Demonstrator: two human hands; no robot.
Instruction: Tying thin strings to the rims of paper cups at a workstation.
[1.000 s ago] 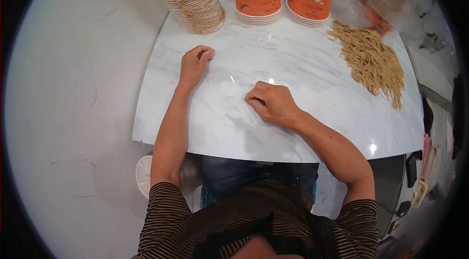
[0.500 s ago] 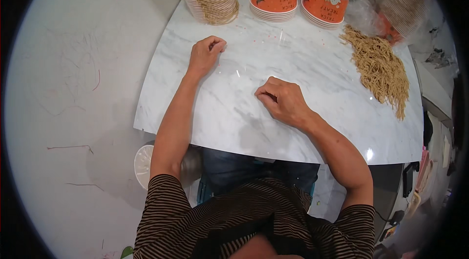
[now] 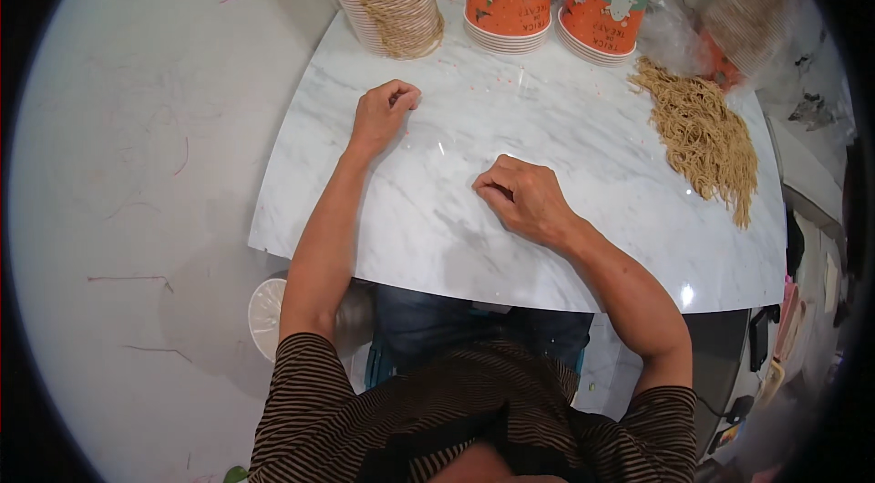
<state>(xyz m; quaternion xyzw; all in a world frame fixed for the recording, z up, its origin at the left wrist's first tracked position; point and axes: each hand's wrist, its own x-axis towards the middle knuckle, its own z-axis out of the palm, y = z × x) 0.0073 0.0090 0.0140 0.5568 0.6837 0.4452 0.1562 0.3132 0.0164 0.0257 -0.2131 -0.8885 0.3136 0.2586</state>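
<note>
My left hand [image 3: 385, 117] rests on the white marble-patterned table [image 3: 419, 228], its fingers curled in and nothing showing in them. Nearer to me and to the right, my right hand [image 3: 524, 196] lies with thumb and fingers closed together, also with nothing visible in it. Beyond my left hand stands a tall stack of paper buckets [image 3: 387, 0] with tan cord strung down its side. Two shorter stacks of upside-down orange and green paper buckets [image 3: 508, 5] [image 3: 604, 14] stand at the back. A loose heap of tan cords [image 3: 702, 137] lies on the right side of the table.
Clear plastic wrapping [image 3: 670, 27] lies at the back right, beside another bucket stack [image 3: 747, 18] in plastic. A wall [image 3: 137, 164] with scribbled lines rises on the left. Below the table's near left edge sits a round white bin [image 3: 267, 319]. Assorted items crowd the far right.
The table and everything on it sit slightly lower in the picture, as the view has tilted a little. Both hands keep their closed pose and place on the table.
</note>
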